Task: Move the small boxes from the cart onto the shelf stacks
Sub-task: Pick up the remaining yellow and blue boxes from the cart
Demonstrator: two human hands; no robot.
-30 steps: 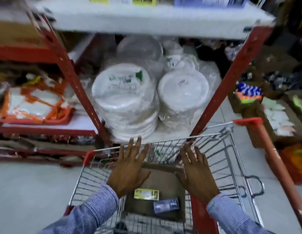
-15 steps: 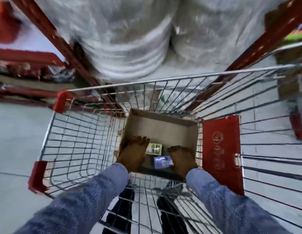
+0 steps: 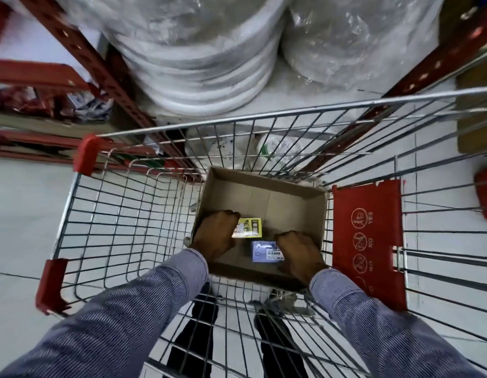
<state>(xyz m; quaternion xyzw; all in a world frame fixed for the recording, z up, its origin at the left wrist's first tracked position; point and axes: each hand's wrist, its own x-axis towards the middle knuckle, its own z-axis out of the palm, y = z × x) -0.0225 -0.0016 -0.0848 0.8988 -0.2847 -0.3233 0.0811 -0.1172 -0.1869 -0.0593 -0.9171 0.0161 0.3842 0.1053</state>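
Observation:
An open cardboard carton point(image 3: 275, 199) sits in the wire shopping cart point(image 3: 122, 214). Two small boxes lie on its floor: a yellow one point(image 3: 250, 227) and a blue-white one point(image 3: 265, 251). My left hand point(image 3: 216, 234) is down in the carton with its fingers curled on the yellow box's left end. My right hand point(image 3: 298, 253) has its fingers curled over the blue-white box's right end. Both boxes still rest on the carton's floor.
The red steel shelf frame point(image 3: 81, 47) stands just beyond the cart, its lower shelf filled with wrapped stacks of white disposable plates point(image 3: 198, 64). A red child-seat flap point(image 3: 367, 241) is on the cart's right. My dark shoes point(image 3: 193, 342) show through the cart's mesh.
The view tipped down from the shelf into the cart. Both hands dropped from above the cart's rim into the carton and closed onto the two small boxes.

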